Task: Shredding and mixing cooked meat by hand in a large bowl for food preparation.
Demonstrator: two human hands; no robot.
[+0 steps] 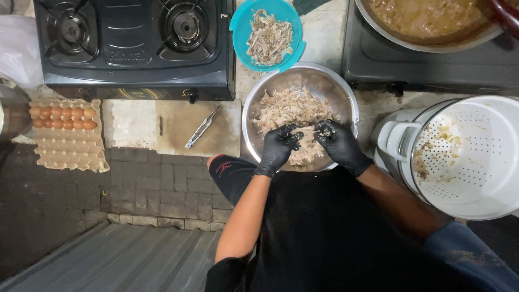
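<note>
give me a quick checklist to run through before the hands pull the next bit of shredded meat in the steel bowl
1. Both gloves on: ok, left hand and right hand wear black gloves.
2. Hands over the steel bowl: ok, both are pinching shredded meat.
3. Bowl seated on the counter: cannot tell, its near rim is hidden by the arms.
4. Room in the blue bowl for scraps: ok, its rim is bare.
5. Tongs within reach: ok, on the board left of the bowl.
6. Egg tray clear of the bowl: ok, far left.
</note>
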